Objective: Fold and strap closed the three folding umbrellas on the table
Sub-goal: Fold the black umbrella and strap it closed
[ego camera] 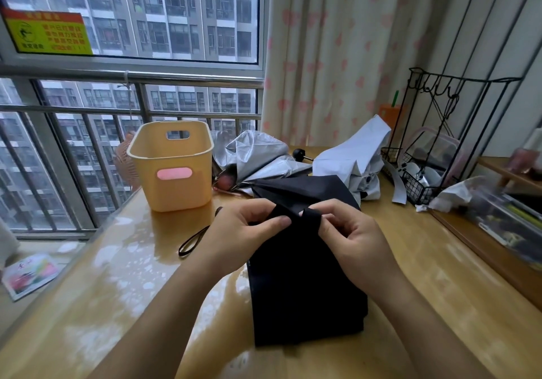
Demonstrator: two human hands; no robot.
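Far left, a yellow basket [171, 165] sits on the wooden table [123, 285], open glossy surface in front of it. A black wrist loop [192, 242] lies beside the left hand [234, 239]. Three umbrellas: the black umbrella [305, 290] at centre, pinched at its folds by both hands; a silver umbrella [258, 155] and a pale grey umbrella [355, 158] loose behind it. The right hand [356, 241] grips fabric too. A wire rack [425, 155] crowds the right edge.

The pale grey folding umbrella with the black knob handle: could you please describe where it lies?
On the wooden table, look beyond the yellow plastic basket. The pale grey folding umbrella lies right of a crumpled silver one; only it shows a black knob.
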